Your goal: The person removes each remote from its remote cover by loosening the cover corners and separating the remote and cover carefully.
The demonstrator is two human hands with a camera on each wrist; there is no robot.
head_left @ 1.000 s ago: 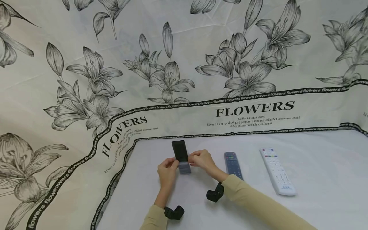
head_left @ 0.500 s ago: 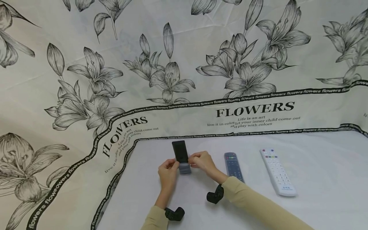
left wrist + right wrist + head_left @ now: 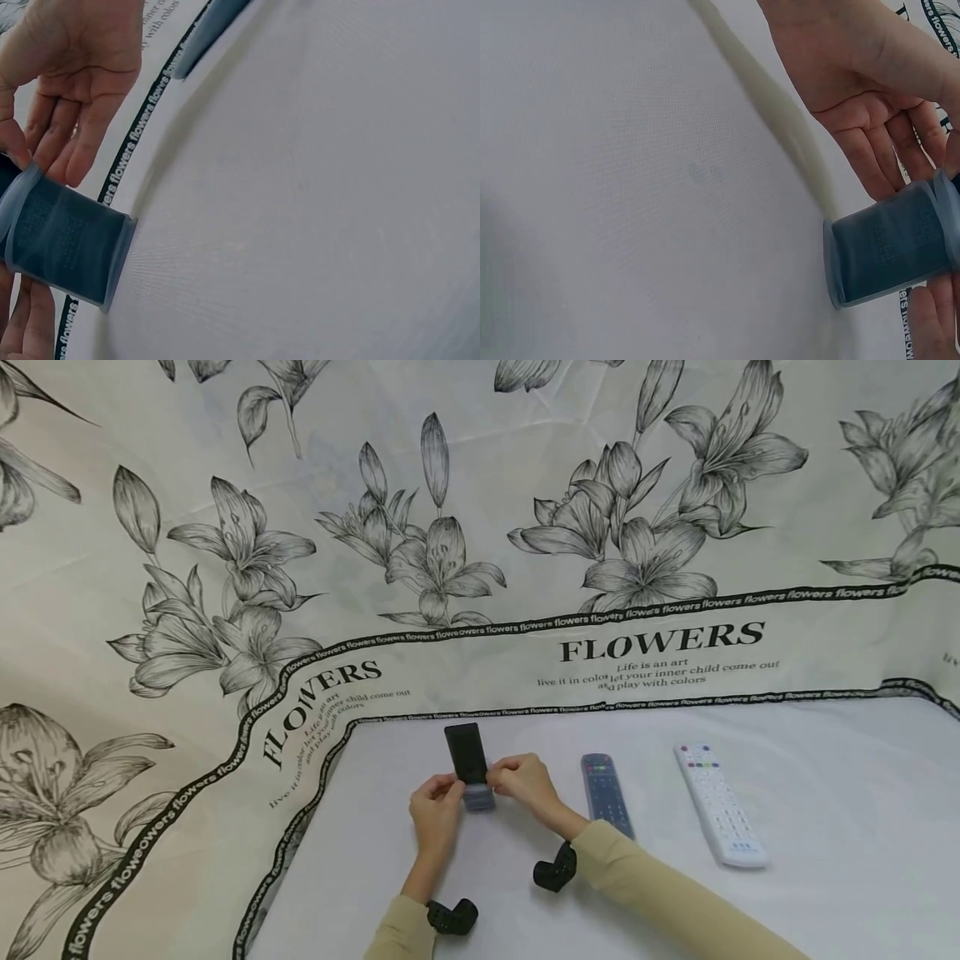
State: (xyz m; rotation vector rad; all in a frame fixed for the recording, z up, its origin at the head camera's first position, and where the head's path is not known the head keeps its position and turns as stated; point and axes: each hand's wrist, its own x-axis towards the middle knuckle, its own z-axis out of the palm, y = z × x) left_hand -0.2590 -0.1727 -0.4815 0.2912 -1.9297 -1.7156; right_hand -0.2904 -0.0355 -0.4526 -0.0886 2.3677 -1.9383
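A black remote control (image 3: 467, 750) points away from me, its near end inside a translucent sleeve-like cover (image 3: 478, 797). The cover's upper rim is bunched in a thick fold, seen in the left wrist view. My left hand (image 3: 435, 814) pinches the left side at this rim, thumb on top. On the right side, my right hand (image 3: 528, 785) pinches the same rim with thumb and fingertips. In the right wrist view, the cover (image 3: 889, 244) extends past the fingers, its closed end close over the white table. The remote's far part is outside that view.
A dark remote in a clear cover (image 3: 607, 789) lies right of my right hand, partly behind the forearm. Farther right lies a white remote (image 3: 722, 806). A flower-printed cloth (image 3: 660, 660) borders the white table (image 3: 847, 827) at the back and left.
The head view has shifted slightly. Both hands keep their pinch on the cover's rim, and the right fingertips have moved a little closer in against the remote's side.
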